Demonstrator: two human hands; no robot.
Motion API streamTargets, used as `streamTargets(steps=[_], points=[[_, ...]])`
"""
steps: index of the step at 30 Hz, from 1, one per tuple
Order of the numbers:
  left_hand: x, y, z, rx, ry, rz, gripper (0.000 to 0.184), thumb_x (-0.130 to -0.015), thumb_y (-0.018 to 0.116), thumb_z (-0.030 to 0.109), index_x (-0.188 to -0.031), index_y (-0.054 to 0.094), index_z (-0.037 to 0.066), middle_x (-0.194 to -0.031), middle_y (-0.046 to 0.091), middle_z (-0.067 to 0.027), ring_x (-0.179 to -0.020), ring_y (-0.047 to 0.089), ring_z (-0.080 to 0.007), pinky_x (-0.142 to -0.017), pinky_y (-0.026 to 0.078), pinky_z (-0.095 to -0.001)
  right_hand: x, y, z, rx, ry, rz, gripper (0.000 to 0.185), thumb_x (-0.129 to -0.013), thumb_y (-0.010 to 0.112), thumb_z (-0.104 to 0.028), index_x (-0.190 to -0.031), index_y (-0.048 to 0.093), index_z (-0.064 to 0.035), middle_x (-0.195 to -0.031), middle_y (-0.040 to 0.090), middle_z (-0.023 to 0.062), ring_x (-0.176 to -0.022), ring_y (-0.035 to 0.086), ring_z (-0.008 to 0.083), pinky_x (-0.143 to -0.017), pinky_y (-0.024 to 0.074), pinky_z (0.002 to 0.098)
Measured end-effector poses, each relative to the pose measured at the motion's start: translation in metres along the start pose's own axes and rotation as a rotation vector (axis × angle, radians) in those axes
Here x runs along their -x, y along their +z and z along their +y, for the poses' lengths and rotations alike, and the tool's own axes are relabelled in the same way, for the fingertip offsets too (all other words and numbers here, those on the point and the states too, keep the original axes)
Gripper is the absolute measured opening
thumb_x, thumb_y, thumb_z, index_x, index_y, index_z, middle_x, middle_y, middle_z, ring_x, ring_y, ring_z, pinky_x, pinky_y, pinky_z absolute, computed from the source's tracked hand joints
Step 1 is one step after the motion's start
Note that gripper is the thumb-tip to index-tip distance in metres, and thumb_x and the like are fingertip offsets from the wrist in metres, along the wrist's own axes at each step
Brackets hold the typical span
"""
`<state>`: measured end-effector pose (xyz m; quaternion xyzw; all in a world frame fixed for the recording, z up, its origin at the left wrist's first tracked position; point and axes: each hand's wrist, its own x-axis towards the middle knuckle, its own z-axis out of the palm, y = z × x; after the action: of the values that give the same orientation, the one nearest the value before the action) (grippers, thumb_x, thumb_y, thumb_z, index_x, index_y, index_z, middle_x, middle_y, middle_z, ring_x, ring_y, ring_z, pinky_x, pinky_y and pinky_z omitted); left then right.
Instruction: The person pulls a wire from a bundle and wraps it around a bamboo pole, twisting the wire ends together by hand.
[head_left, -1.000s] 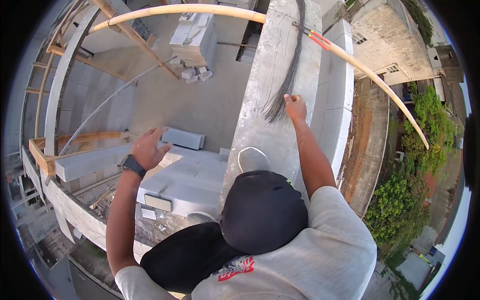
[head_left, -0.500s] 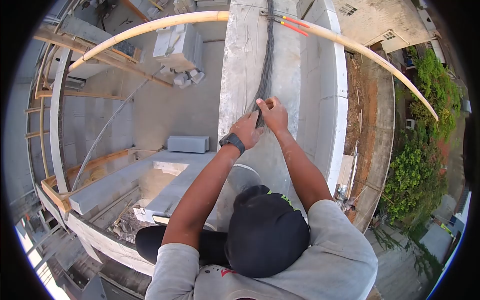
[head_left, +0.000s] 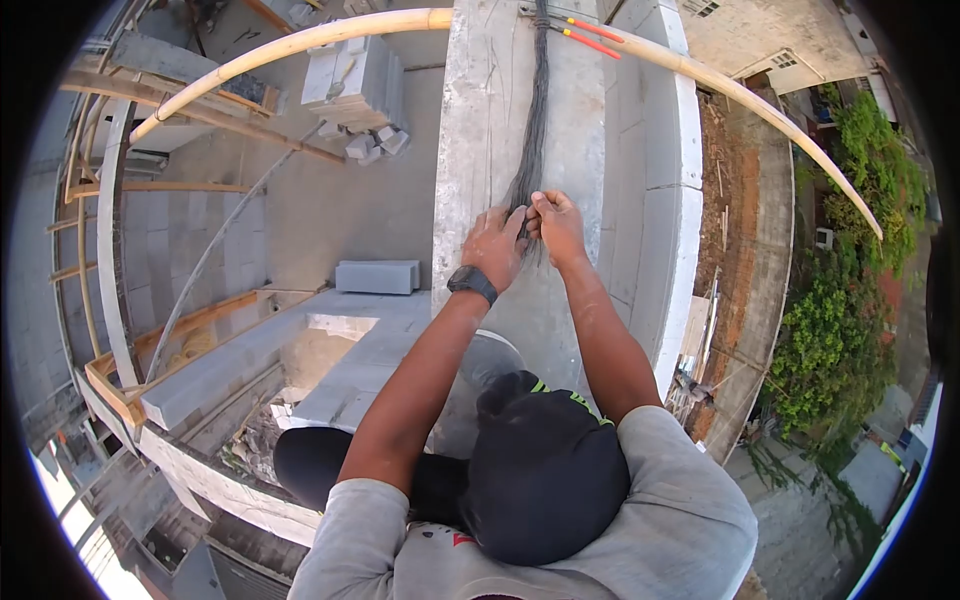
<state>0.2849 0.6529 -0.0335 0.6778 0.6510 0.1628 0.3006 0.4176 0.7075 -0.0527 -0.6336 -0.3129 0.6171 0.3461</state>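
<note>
grey wires, one bundle (head_left: 539,110): left fingers (head_left: 520,228) half-open on it, right fingers (head_left: 537,211) pinched shut

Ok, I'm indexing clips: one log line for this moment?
left hand on wire bundle | right hand at its near end | red-handled tool farther up

1. The left hand (head_left: 495,245) touches the lower end of a dark wire bundle (head_left: 535,130) on a concrete beam (head_left: 475,110).
2. The right hand (head_left: 558,228) has its fingertips pinched together at the bundle's right edge.
3. Red-handled pliers (head_left: 592,38) lie near the bundle's upper part.
4. A curved pole (head_left: 745,95) extends rightward.
</note>
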Motion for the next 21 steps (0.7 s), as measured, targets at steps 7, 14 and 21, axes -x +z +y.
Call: streamTargets(steps=[7, 14, 21], points=[[0.008, 0.03, -0.01, -0.362, 0.056, -0.132, 0.075, -0.095, 0.056, 0.032, -0.158, 0.017, 0.016, -0.164, 0.011, -0.012, -0.151, 0.012, -0.0342, -0.119, 0.013, -0.0588, 0.015, -0.009, 0.026, -0.008, -0.043, -0.03, 0.019, -0.099, 0.057, -0.018, -0.101, 0.06, 0.0006, -0.075, 0.064, 0.0048, -0.06, 0.057, 0.0097, -0.054, 0.0468, 0.0252], [0.008, 0.035, -0.005, -0.362, -0.021, -0.175, 0.071, -0.1, 0.044, 0.035, -0.158, 0.01, 0.014, -0.166, 0.005, -0.007, -0.152, 0.004, -0.0295, -0.12, 0.002, -0.0579, 0.103, -0.069, 0.075, 0.311, 0.006, -0.227, 0.02, -0.1, 0.055, -0.018, -0.093, 0.057, 0.0006, -0.073, 0.064, 0.0066, -0.062, 0.059, 0.0118, -0.06, 0.0485, 0.0281], [0.007, 0.032, -0.002, -0.32, -0.034, -0.18, 0.07, -0.102, 0.042, 0.034, -0.159, 0.007, 0.015, -0.166, 0.0, -0.0054, -0.153, 0.001, -0.0274, -0.12, 0.001, -0.0576, 0.214, -0.224, 0.119, 0.471, 0.373, -0.288, 0.023, -0.097, 0.06, -0.021, -0.091, 0.059, 0.0013, -0.077, 0.067, 0.0095, -0.071, 0.065, 0.0157, -0.068, 0.0525, 0.0305]])
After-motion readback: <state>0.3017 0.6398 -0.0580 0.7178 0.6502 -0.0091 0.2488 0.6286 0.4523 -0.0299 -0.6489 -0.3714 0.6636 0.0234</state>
